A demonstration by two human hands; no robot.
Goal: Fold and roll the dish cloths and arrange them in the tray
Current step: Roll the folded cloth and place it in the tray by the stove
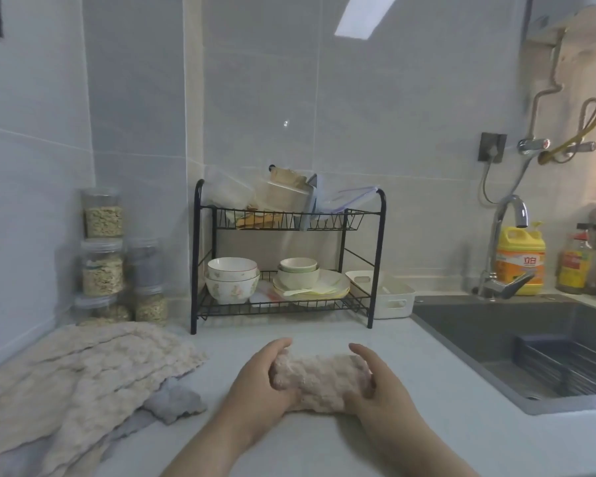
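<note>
Head view looks down on a pale grey stone countertop point(444, 425) that runs from a tiled corner on the left to a dark rectangular sunken sink point(496, 325) on the right. A loose pile of cream, bobbly-textured dish cloths point(83, 373) lies spread over the counter's left side, with a grey cloth point(176, 401) poking out from beneath its near edge. Against the back wall stands a black two-tier wire dish rack point(379, 253), bowls and plates on its lower shelf. Near the middle of the counter, in front of the rack, both bare hands grasp a pinkish-cream bobbly dish cloth bunched into a short roll point(319, 380). The left hand point(258, 380) has its fingers curled round the roll's left end, and the right hand point(382, 390) wraps the right end; the roll rests on the counter. A white rectangular plastic tray point(393, 304) with handle slots sits just beside the rack's right leg, well apart from the roll. Clear stacked storage jars point(102, 266) fill the left corner, and a yellow detergent bottle point(520, 259) stands behind a chrome tap point(506, 215).
</note>
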